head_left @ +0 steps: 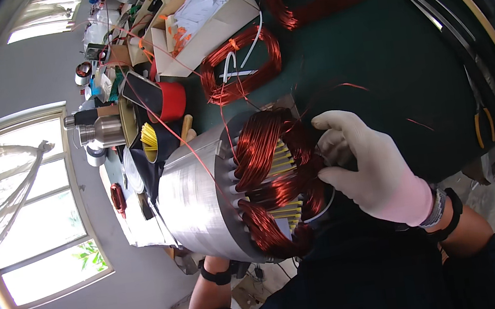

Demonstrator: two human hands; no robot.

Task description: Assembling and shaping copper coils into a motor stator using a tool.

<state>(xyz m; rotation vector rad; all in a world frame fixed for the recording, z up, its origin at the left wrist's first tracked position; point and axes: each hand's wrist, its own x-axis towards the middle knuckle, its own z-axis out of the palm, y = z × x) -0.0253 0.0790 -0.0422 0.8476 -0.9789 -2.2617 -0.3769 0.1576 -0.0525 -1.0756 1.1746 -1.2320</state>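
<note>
A grey metal stator core (192, 183) lies on its side before me, its open end turned to the right. Bundles of red-brown copper winding (262, 146) loop out of its slots, with yellow slot strips (283, 162) between them. At the winding's right edge is my right hand (355, 162), in a white and pink glove. Its thumb and curled fingers close on the copper there, while the index finger stays stretched out above. Behind the core my left forearm (212, 287) disappears, so the left hand's fingers are hidden. A thin red wire (194, 152) runs across the core.
Two wound copper coils (275, 57) (292, 20) lie on the dark green table (335, 61), near a box of white paper pieces (203, 10). At right are a mallet (465, 1), metal strips (429, 12) and yellow-handled pliers (483, 123). A red container (173, 100) and steel bottle (101, 133) stand left.
</note>
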